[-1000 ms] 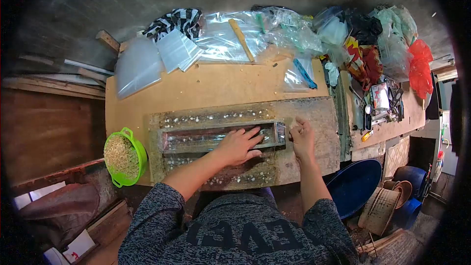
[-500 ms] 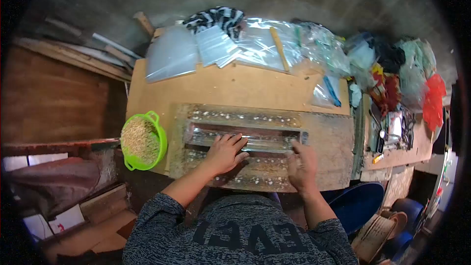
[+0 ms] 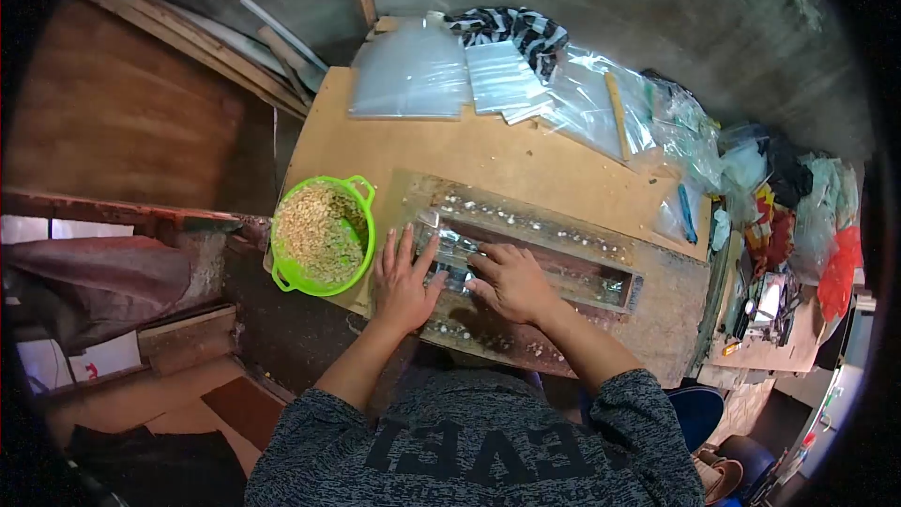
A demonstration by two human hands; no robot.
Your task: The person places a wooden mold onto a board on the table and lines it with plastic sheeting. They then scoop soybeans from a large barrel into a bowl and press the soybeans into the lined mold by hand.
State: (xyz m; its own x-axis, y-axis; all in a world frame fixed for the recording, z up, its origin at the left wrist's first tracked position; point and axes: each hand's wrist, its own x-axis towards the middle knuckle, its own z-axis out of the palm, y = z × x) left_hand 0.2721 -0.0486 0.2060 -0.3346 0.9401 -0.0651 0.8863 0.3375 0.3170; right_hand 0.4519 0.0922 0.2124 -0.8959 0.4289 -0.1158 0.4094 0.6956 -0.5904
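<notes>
A long wooden frame [image 3: 526,218] with a narrow rectangular slot lies on the table's front edge, pale crumbs scattered over its wood. Clear plastic film [image 3: 457,246] shows in the slot's left part, between my two hands. My left hand [image 3: 404,286] rests with fingers spread at the slot's left end, touching the film's edge. Stretched fingers of my right hand [image 3: 516,286] press on the film from the right, the thumb apart below them. Close to my left hand stands a green colander [image 3: 367,199] holding pale, puffed-looking grains [image 3: 321,230].
Stacked clear plastic sheets [image 3: 408,80], a striped black-and-white cloth [image 3: 511,33] and a yellow stick [image 3: 617,117] lie along the table's back. A blue-handled tool [image 3: 687,214] is at the right. Plastic bags [image 3: 817,202] crowd a side table; boards [image 3: 202,42] lean at left.
My right hand has moved left from the slot's right end to beside my left hand. My left hand has shifted to the slot's left end. The camera view has turned.
</notes>
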